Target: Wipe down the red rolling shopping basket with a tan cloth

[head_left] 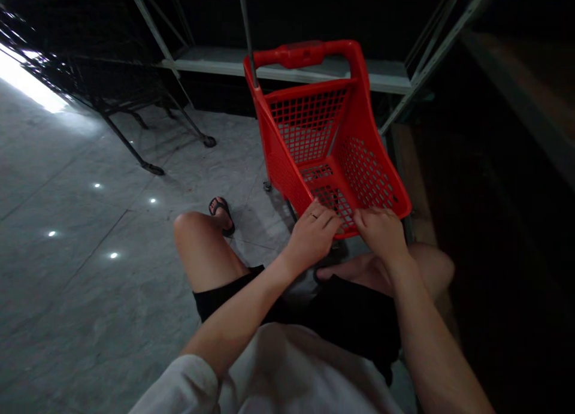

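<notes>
A red plastic shopping cart (390, 186) stands upright right in front of me, its handle on the far side and its perforated basket holding nothing I can see. Over the near rim, left of its middle, my left hand (317, 225) is curled, with a ring on one finger. My right hand (380, 225) grips the same rim a little further right. Both hands have their fingers bent over the edge into the basket, and a small gap separates them. The fingertips are partly hidden.
Behind the cart runs a metal shelf rack (215, 60). A dark wheeled metal frame (121, 96) stands on the grey floor (90, 300) to the left. Dark boards (413, 168) line the right side. My bent knees flank the cart's near end.
</notes>
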A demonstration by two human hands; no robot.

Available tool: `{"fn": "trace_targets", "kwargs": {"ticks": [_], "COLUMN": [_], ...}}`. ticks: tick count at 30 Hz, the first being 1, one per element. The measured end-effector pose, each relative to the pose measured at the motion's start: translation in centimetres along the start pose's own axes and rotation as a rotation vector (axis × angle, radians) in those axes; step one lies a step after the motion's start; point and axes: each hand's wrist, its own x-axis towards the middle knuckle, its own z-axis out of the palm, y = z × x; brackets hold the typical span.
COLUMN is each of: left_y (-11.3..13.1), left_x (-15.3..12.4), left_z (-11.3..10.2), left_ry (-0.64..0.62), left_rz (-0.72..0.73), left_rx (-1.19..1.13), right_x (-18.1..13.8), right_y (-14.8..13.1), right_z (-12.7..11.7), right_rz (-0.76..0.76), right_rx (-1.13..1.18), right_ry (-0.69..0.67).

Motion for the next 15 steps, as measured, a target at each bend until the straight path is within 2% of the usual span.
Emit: {"fn": "trace_targets", "kwargs": {"ticks": [3, 6, 8, 10, 13, 15], "left_y": [1.1, -1.3, -4.6, -8.9, -15.8, -19.4], "left_x": [0.2, 1.0, 2.0, 3.6, 7.1, 9.6], "left_z": [1.1, 0.7, -0.3, -1.7, -4.2, -5.7], "left_ry": [-0.017, -0.031, -0.024, -0.011, -0.005, 0.007], "left_rz": [0.088, 0.16, 0.141, 0.079, 0.012, -0.013], "left_rx": [0.065, 0.107, 0.138, 0.184, 0.267, 0.304], "right_x": [-1.3, -2.2, -2.5, -2.7, -2.9, -3.1], "right_y": [-1.7, -3.0, -3.3, -3.5, -3.5, -3.5], "right_z": [0.1, 0.9, 1.5, 1.8, 1.9, 1.9], "right_rz": [0.039, 0.085, 0.076, 0.051, 0.027, 0.002], "right_rx": [0.057, 0.129, 0.179, 0.209, 0.235, 0.262], "right_ry": [0.057, 0.171, 0.228, 0.251, 0.252, 0.246]}}
